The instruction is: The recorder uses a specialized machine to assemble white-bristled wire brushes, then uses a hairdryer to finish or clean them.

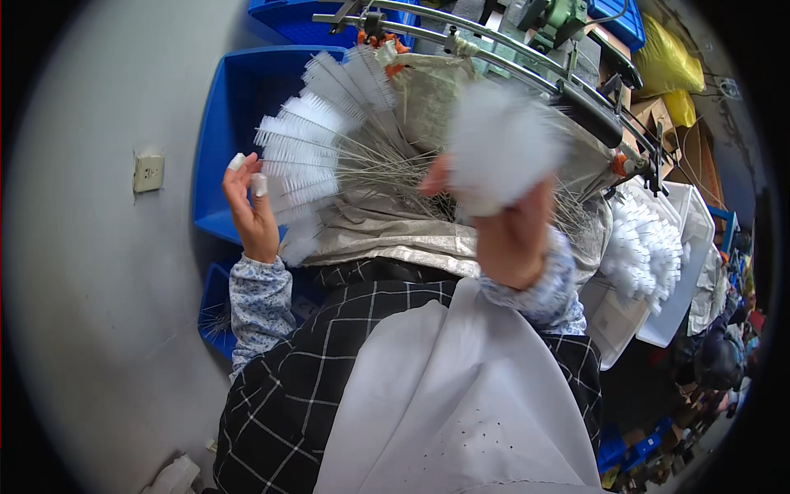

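Note:
A fan of white-bristled wire brushes (306, 132) lies across the grey woven sacking on my lap, bristle heads to the left and thin wire stems toward the middle. My left hand (252, 212) is raised beside the heads at the left, fingers apart, holding nothing, white coverings on two fingertips. Blurred by motion, my right hand (517, 226) is lifted over the stems. It grips a fluffy white brush head (504, 140), which hides most of its fingers; whether it is one brush or several I cannot tell.
Blue bins (216, 156) stand between the wall and my lap. A curved metal rail (502, 58) with clamps crosses beyond the sacking (387, 239). At the right, white tubs (695, 263) sit beside another pile of white brushes (643, 247). A yellow bag (666, 62) lies farther back.

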